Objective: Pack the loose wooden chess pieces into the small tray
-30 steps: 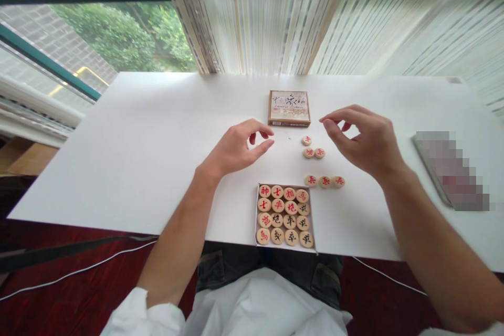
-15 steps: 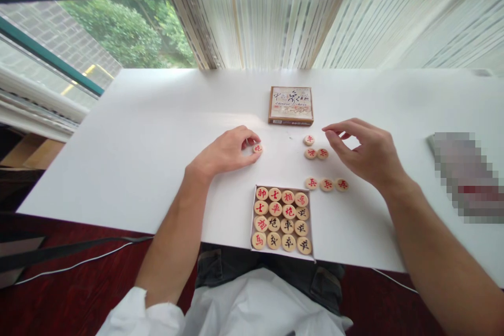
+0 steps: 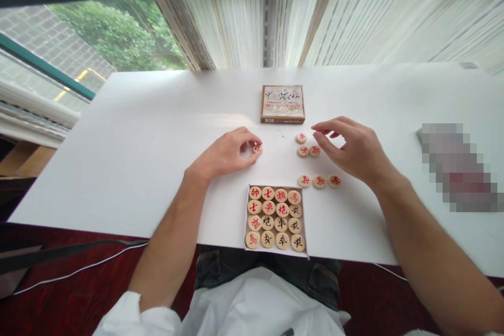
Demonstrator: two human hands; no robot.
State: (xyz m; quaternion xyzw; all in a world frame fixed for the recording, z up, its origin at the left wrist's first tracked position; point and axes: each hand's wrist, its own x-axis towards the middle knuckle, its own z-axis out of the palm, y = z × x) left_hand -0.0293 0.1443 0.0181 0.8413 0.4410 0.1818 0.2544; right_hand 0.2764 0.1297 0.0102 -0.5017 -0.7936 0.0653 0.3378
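My left hand (image 3: 230,152) is gripping a round, pale wood-coloured disc with a red character (image 3: 258,149) mid-surface; can't tell if it's touching the white surface (image 3: 118,168). My right hand (image 3: 350,144) is hovering beside a lone red-lettered round disc (image 3: 301,137), thumb and forefinger parted, nothing visible between. A red-lettered pair (image 3: 315,151) and row of three (image 3: 318,181) are lying nearer the near edge, where a white cardboard tray (image 3: 304,226) is holding red- and black-lettered discs (image 3: 281,209). Looks like I'm positioning single discs; next move probably calls for steadying the left pinch, then releasing flat.
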